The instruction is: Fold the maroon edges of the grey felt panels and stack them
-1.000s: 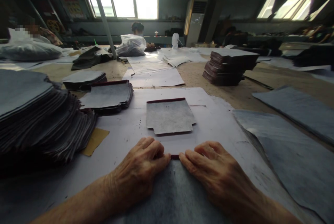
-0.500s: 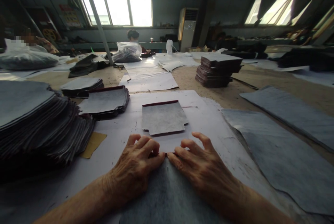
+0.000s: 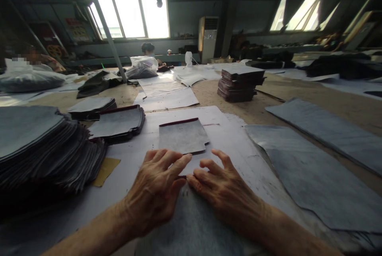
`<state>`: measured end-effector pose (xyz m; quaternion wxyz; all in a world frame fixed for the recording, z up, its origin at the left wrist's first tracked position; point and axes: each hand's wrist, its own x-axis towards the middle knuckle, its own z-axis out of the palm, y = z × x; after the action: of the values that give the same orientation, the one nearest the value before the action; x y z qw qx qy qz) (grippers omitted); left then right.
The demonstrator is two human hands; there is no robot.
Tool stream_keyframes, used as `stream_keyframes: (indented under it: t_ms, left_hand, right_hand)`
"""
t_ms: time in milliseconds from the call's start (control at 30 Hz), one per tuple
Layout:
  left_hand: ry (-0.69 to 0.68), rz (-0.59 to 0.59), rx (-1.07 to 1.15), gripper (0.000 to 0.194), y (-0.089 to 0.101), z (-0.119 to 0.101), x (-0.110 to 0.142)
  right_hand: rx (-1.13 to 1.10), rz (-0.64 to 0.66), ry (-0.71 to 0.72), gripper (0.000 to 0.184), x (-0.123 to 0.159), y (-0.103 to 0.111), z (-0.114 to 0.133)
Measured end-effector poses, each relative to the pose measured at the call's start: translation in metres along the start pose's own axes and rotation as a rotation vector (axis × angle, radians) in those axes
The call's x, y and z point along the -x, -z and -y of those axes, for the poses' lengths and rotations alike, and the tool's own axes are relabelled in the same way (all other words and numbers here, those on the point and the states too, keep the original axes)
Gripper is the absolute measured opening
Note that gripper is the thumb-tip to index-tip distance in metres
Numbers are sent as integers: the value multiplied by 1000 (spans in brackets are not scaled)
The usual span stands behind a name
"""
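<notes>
A grey-backed sheet of material (image 3: 191, 224) with a dark red folded edge lies right in front of me, its near part running out of the picture. My left hand (image 3: 158, 184) is over the left of that fold, thumb tip at the edge and index finger stretched out past it. My right hand (image 3: 221, 188) has thumb and fingertips closed at the fold, just right of the left thumb; its outer fingers are raised and bent. Just beyond my hands lies a smaller grey piece (image 3: 182, 134) with a dark red folded far edge and a notched corner. My left fingers partly cover it.
White paper (image 3: 227, 144) covers the worktop. A tall stack of grey pieces (image 3: 30, 128) stands left, near smaller stacks (image 3: 119, 123) and a tan scrap (image 3: 107, 170). Large grey sheets (image 3: 304, 172) lie right; a dark red-edged pile (image 3: 240, 83) stands beyond. Other people sit further back.
My left index finger has straightened and lifted off the fold, reaching forward over the near edge of the smaller piece. My right hand stays at the fold. The view has shifted slightly.
</notes>
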<state>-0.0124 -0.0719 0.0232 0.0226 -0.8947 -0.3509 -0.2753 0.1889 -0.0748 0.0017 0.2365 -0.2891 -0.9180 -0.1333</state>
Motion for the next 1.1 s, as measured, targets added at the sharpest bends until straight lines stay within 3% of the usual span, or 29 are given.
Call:
stream_keyframes:
  t_ms: [133, 200, 367, 533, 767, 1100]
  left_hand:
    - [92, 86, 44, 30, -8, -11, -19]
    - [116, 135, 85, 26, -15, -13, -25]
    - [128, 197, 222, 27, -35, -18, -31]
    - [150, 136, 309, 29, -47, -19, -26]
    - [96, 87, 311, 33, -51, -22, -22]
    - [4, 127, 265, 32, -49, -24, -23]
  right_hand:
    - [5, -222, -111, 26, 15, 12, -5]
    - [44, -249, -200, 26, 26, 18, -7]
    - [37, -155, -239, 29, 44, 20, -8]
    - [27, -69, -232, 37, 48, 14, -4]
    - [9, 22, -290, 40, 47, 13, -3]
    - [-2, 12, -315, 40, 46, 11, -3]
